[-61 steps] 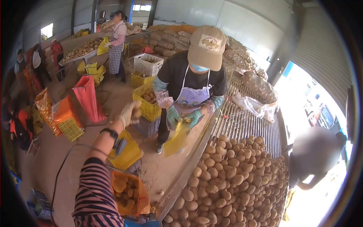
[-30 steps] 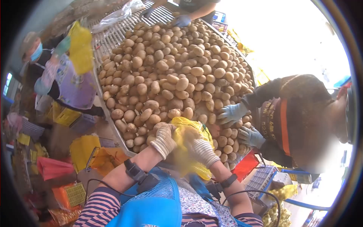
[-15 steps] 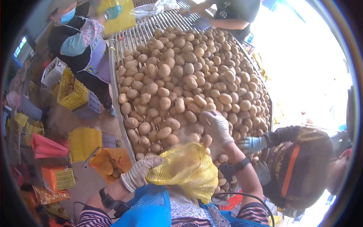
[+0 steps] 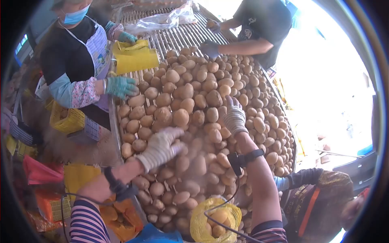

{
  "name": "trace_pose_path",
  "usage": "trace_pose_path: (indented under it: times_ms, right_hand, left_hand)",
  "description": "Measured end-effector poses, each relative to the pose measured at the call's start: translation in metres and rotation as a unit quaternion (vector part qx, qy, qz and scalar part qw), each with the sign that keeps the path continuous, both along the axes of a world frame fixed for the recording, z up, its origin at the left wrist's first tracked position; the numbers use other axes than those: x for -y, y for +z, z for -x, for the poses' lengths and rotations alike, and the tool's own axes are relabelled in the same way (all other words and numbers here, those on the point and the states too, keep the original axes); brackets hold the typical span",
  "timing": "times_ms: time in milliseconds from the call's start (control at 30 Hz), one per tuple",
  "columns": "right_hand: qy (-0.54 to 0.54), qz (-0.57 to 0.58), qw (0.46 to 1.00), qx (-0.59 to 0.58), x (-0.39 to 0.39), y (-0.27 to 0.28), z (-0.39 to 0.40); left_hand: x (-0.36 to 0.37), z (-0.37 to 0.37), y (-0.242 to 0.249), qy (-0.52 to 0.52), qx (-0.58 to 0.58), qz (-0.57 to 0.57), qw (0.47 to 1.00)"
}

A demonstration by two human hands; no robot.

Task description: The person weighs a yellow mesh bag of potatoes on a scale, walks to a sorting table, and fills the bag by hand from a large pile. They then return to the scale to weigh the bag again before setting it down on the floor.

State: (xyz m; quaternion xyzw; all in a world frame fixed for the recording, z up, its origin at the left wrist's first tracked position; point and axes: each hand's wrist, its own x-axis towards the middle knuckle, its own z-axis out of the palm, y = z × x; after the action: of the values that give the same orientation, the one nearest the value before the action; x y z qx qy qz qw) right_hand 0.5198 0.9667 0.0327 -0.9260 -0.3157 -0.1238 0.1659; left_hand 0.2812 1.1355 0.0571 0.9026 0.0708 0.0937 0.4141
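A large heap of potatoes [image 4: 186,91] covers the slatted table. My left hand [image 4: 160,149], in a pale knit glove, is over the left part of the heap with its fingers apart and somewhat blurred; nothing shows in it. Farther forward and to the right, my right hand [image 4: 235,115], gloved too, rests on the potatoes with fingers stretched out. Between my forearms and close to my body, a yellow mesh bag [image 4: 194,214] stands with its mouth open and several potatoes inside. Neither hand touches the bag.
A masked co-worker stands at the left beside a yellow bag [image 4: 135,60]. Another person works at the far end, a third at the right. Clear plastic [image 4: 162,20] lies on the slats. Yellow crates [image 4: 67,119] and an orange bag [image 4: 121,222] are at the left.
My left hand has let go of the yellow bag and moved forward over the heap. My right hand has reached farther forward. The bag now sits lower. The left co-worker's yellow bag has come down.
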Motion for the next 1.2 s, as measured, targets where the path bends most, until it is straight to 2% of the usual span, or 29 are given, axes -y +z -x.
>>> trace_pose_path:
  times_ms: [67,100,167,233,300,333,400,433,467,500,533,567,600,633,667,700,767,800,833,867,900,933,967,1000,1033,1100,1133,1167,1200]
  right_hand:
    - [0.003,0.003,1.0,-0.004,-0.021,-0.001,-0.016]
    - [0.005,0.015,1.0,-0.005,-0.031,-0.003,-0.023]
    - [0.011,0.039,0.999,0.032,-0.051,0.002,-0.037]
    - [0.019,0.063,0.996,0.062,-0.069,0.013,-0.05]
    - [-0.151,0.034,0.971,-0.182,-0.08,0.021,-0.058]
    - [-0.107,-0.037,0.974,-0.195,-0.067,-0.004,-0.079]
    - [-0.071,-0.011,0.99,-0.121,-0.055,-0.02,-0.085]
    - [-0.053,-0.003,0.995,-0.09,-0.048,-0.025,-0.087]
    - [-0.031,-0.006,0.997,-0.071,-0.04,-0.026,-0.086]
    - [-0.008,-0.017,0.998,-0.059,-0.03,-0.024,-0.085]
    - [0.024,-0.044,0.997,-0.053,-0.019,-0.019,-0.084]
    - [0.054,-0.076,0.994,-0.055,-0.007,-0.015,-0.078]
    - [0.075,-0.11,0.989,-0.064,0.005,-0.01,-0.069]
    - [0.072,-0.116,0.989,-0.062,0.014,-0.006,-0.056]
    - [0.075,-0.257,0.943,-0.196,0.024,0.003,-0.032]
    - [0.077,-0.387,0.861,-0.322,0.034,0.014,-0.005]
    - [0.06,-0.492,0.72,-0.486,0.048,0.058,0.066]
    - [0.077,-0.526,0.654,-0.537,0.056,0.066,0.095]
    - [0.094,-0.558,0.583,-0.583,0.062,0.073,0.122]
    - [0.087,-0.576,0.573,-0.577,0.067,0.085,0.148]
    - [0.077,-0.594,0.56,-0.572,0.073,0.093,0.172]
    - [0.134,-0.632,0.535,-0.545,0.078,0.097,0.188]
    - [0.065,-0.692,0.536,-0.479,0.076,0.09,0.199]
    - [0.071,-0.702,0.518,-0.485,0.089,0.077,0.198]
    - [0.068,-0.708,0.496,-0.498,0.107,0.063,0.205]
    - [0.032,-0.681,0.452,-0.576,0.154,0.08,0.225]
    - [0.049,-0.699,0.406,-0.587,0.172,0.094,0.235]
    - [0.107,-0.69,0.424,-0.577,0.189,0.097,0.239]
    - [0.102,-0.69,0.459,-0.551,0.206,0.097,0.245]
  left_hand:
    - [-0.031,-0.057,-0.024,0.052,0.052,-0.146,0.986]
    - [-0.035,-0.081,-0.033,0.055,0.057,-0.143,0.987]
    - [-0.028,-0.129,-0.042,0.086,-0.114,-0.198,0.97]
    - [-0.008,-0.151,-0.036,0.128,-0.208,-0.165,0.956]
    - [-0.013,-0.166,-0.05,0.129,-0.235,-0.15,0.952]
    - [-0.012,-0.163,-0.052,0.119,-0.222,-0.143,0.957]
    - [-0.018,-0.151,-0.04,0.095,-0.198,-0.123,0.968]
    - [-0.027,-0.149,-0.052,0.094,-0.202,-0.126,0.967]
    - [-0.037,-0.146,-0.075,0.101,-0.091,-0.082,0.987]
    - [-0.039,-0.142,-0.074,0.106,0.022,-0.039,0.993]
    - [-0.04,-0.141,-0.072,0.125,0.049,0.096,0.986]
    - [-0.041,-0.138,-0.062,0.123,0.046,0.092,0.987]
    - [-0.042,-0.132,-0.051,0.026,-0.005,0.457,0.889]
    - [-0.041,-0.128,-0.037,-0.075,-0.053,0.749,0.656]
    - [-0.016,-0.112,0.011,-0.111,-0.002,0.786,0.608]
    - [-0.006,-0.107,0.022,-0.115,-0.004,0.783,0.611]
    - [0.016,-0.096,0.042,-0.126,-0.048,0.835,0.533]
    - [0.025,-0.09,0.045,-0.133,-0.053,0.832,0.536]
    - [0.032,-0.085,0.042,-0.205,-0.022,0.776,0.597]
    - [0.044,-0.079,0.043,-0.276,0.006,0.71,0.648]
    - [0.074,-0.066,0.059,-0.283,-0.006,0.708,0.647]
    - [0.11,-0.051,0.071,-0.167,0.055,0.636,0.752]
    - [0.142,-0.033,0.085,-0.047,0.109,0.541,0.833]
    - [0.162,-0.018,0.095,-0.116,0.124,0.435,0.884]
    - [0.174,-0.003,0.094,-0.114,0.088,0.442,0.886]
    - [0.187,0.012,0.095,-0.126,0.017,0.454,0.882]
    - [0.2,0.026,0.094,-0.033,0.022,0.377,0.926]
    - [0.208,0.042,0.086,-0.031,0.024,0.374,0.927]
    - [0.212,0.06,0.067,0.02,-0.029,0.381,0.924]
